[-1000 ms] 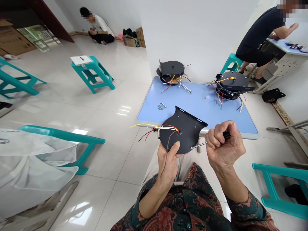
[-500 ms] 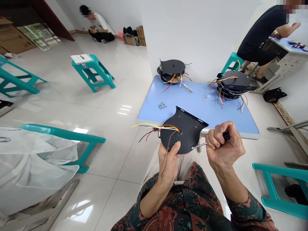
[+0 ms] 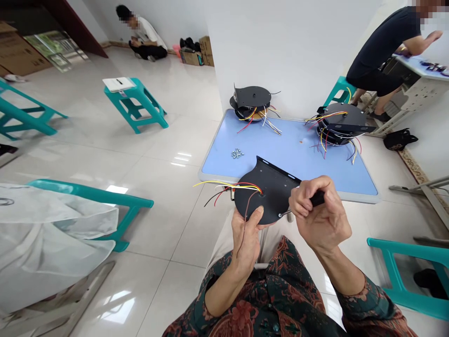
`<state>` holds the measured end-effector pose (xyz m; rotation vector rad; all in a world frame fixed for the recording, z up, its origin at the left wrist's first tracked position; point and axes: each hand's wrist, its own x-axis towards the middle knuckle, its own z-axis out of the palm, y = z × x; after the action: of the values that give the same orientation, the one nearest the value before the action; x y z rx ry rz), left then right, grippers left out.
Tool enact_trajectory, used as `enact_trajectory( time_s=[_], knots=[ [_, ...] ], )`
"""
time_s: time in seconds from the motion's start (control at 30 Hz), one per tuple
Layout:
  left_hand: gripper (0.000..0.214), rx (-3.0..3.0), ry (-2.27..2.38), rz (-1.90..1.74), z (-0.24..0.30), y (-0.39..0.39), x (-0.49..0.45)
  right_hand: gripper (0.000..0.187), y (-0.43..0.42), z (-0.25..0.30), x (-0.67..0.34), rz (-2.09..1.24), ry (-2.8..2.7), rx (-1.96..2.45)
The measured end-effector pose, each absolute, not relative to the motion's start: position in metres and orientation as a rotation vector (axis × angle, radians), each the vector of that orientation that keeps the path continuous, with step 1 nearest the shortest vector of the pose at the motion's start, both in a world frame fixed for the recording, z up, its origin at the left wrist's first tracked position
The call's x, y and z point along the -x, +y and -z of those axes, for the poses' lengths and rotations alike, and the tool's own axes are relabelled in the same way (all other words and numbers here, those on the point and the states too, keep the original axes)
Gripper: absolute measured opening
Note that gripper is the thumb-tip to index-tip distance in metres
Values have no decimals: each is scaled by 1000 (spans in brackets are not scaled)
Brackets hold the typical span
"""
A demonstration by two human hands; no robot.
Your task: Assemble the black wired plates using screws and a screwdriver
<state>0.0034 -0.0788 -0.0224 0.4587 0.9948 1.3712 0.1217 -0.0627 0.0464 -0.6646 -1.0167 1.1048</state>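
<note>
Well, screwdriver (image 3: 317,199) against black metal plate (image 3: 266,199)

Close in, the left hand (image 3: 245,248) grips the plate, its coloured wires (image 3: 224,183) trailing, while the right hand (image 3: 321,220), just beside it, clenches the screwdriver, shaft at the plate's edge. Farther off, loose screws (image 3: 237,153) and wired stacks (image 3: 250,105) (image 3: 340,119) sit on a blue table (image 3: 280,159).

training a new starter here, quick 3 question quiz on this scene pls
1. Which hand holds the black-handled screwdriver, the left hand or the right hand?
2. True or false: the coloured wires run to the hole in the black metal plate.
3. How many wired stacks of black plates stand on the blue table?

Key: 1. right hand; 2. true; 3. two
</note>
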Motion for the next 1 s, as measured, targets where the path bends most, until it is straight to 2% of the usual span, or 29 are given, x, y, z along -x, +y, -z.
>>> enact_trajectory(
  time_s=[0.2, 0.5, 0.67, 1.0],
  knots=[
    [60, -452, 965, -1391, 22, -77, -3, 17, -59, -41, -126, -1071, -1245, 638],
    [69, -490, 948, -1434, 22, -64, -1, 15, -59, -68, -165, -447, -1857, 1149],
    [67, -525, 928, -1435, 23, -56, -5, 17, -57, -83, -178, -278, -1990, 1307],
    [56, -541, 934, -1408, 28, -37, -31, 9, -37, -73, -179, 96, -2058, 1195]
  ],
)
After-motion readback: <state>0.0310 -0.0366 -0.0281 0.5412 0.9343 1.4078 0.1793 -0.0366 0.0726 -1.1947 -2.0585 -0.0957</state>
